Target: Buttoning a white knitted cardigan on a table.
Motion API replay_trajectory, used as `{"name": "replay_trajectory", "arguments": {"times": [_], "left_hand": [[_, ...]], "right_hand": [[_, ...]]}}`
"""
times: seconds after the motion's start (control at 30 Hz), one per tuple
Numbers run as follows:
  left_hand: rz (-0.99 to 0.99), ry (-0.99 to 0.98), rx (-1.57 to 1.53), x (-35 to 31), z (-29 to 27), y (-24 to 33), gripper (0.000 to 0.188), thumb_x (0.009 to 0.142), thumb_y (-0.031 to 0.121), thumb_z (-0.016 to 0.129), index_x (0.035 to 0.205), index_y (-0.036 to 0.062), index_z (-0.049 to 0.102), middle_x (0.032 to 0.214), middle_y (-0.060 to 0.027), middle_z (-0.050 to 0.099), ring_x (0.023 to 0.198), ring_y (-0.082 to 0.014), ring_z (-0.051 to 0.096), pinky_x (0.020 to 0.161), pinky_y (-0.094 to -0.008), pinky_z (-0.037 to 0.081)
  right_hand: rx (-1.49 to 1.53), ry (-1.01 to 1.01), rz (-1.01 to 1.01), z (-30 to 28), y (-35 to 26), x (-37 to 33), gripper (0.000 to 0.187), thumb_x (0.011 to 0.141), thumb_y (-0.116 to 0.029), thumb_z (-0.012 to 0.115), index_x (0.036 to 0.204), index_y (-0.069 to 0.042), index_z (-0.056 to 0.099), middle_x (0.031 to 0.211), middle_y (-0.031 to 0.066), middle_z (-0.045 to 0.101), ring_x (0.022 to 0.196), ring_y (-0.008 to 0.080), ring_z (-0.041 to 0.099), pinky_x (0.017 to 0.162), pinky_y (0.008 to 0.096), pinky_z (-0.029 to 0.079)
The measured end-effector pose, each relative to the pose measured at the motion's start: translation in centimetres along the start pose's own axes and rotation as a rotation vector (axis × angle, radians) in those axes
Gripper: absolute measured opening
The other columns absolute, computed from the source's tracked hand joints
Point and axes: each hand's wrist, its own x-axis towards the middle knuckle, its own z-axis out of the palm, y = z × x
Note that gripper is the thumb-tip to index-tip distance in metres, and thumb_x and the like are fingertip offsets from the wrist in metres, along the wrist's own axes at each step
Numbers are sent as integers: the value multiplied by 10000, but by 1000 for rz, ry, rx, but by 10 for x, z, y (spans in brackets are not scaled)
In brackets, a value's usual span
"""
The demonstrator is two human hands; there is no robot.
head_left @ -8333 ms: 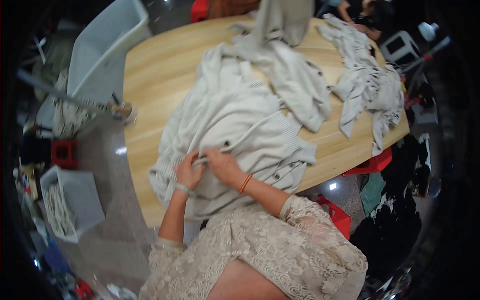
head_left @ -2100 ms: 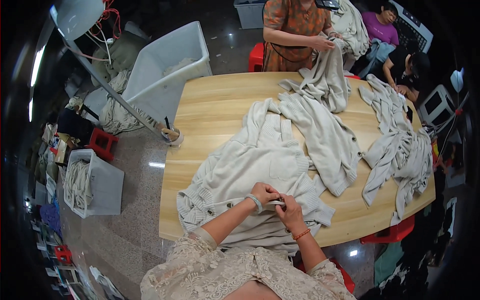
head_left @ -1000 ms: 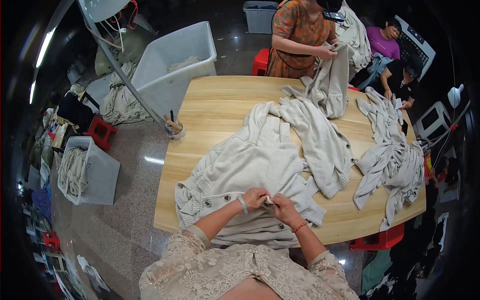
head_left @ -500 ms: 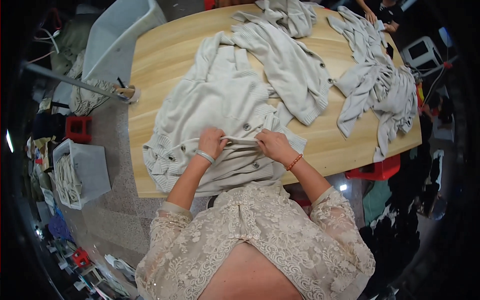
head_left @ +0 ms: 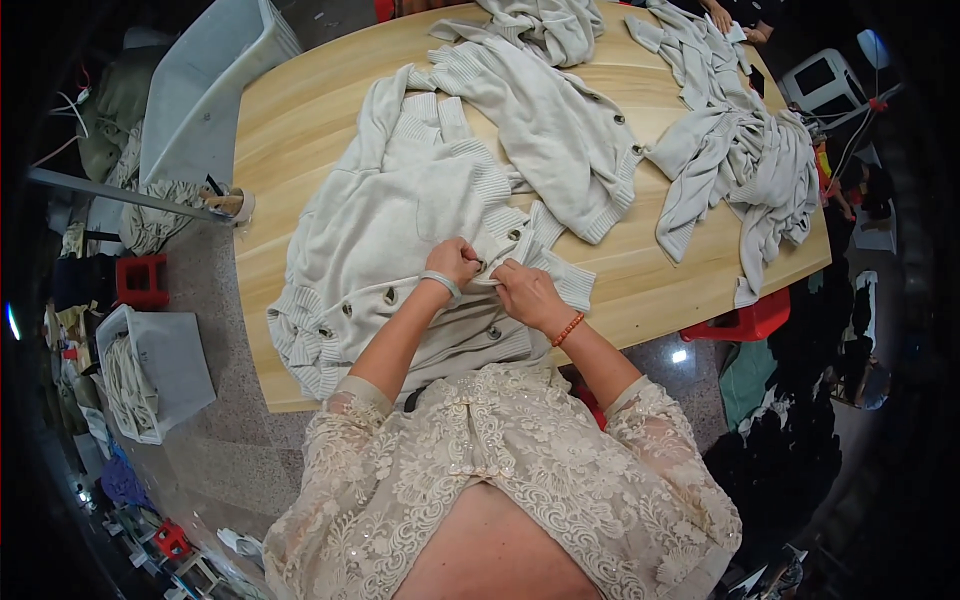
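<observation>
A cream knitted cardigan [head_left: 400, 215] with dark buttons lies spread over the near part of the table. My left hand [head_left: 453, 262] is closed on the edge of its front button band, fingers bent close to a button. Right beside it, my right hand [head_left: 530, 293] pinches the same band between thumb and fingers. The small bit of knit between the two hands is partly hidden by my fingertips. More buttons show along the band to the left of my hands, and one lies below my right hand.
A second buttoned cardigan [head_left: 560, 130] lies just beyond on the wooden table [head_left: 310, 110]. More knitwear [head_left: 740, 170] is heaped at the right, where another person's hand [head_left: 720, 17] shows. Grey bins [head_left: 185, 360] stand left; red stools [head_left: 142, 281] stand around.
My left hand has moved right along the band, so both hands are now close together. The band stretched between them before is now bunched at the fingertips. The whole view has shifted slightly.
</observation>
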Motion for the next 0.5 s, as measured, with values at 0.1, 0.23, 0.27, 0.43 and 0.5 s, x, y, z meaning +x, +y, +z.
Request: {"name": "replay_trajectory", "arguments": {"times": [0.1, 0.23, 0.27, 0.43, 0.5], "left_hand": [[53, 19, 14, 7, 8, 5, 144, 665, 157, 692, 742, 42, 654, 678, -114, 649, 627, -233, 630, 616, -327, 501], [-7, -124, -378, 4, 5, -34, 196, 709, 214, 736, 737, 27, 685, 647, -67, 653, 587, -105, 589, 574, -266, 482], [-85, -169, -394, 1, -1, -17, 185, 740, 190, 744, 747, 14, 690, 662, -23, 651, 593, -67, 553, 567, -241, 470], [-274, -323, -758, 0, -8, -9, 131, 803, 144, 709, 854, 28, 673, 689, 14, 627, 498, -40, 479, 449, -190, 368], [-263, -302, -777, -2, -9, -14, 118, 805, 137, 707, 846, 33, 670, 680, 13, 625, 499, -44, 492, 443, -183, 363]], "right_hand": [[86, 48, 0, 3, 6, -2, 134, 786, -113, 585, 910, -65, 568, 902, 137, 581, 821, 346, 603, 694, 429, 488], [158, 113, 23, 21, 0, 14, 207, 774, -103, 607, 973, -72, 556, 909, 156, 603, 862, 360, 595, 711, 423, 492], [221, 105, 80, 14, -2, 14, 248, 784, -99, 605, 1017, -73, 525, 911, 174, 607, 865, 374, 596, 719, 442, 488], [245, 104, 92, 8, -4, 13, 327, 798, -115, 611, 1095, -58, 484, 948, 214, 609, 924, 384, 585, 771, 444, 474], [246, 31, 62, 1, -7, 14, 396, 801, -115, 622, 1170, -23, 514, 1055, 196, 611, 976, 361, 586, 830, 408, 483]]}}
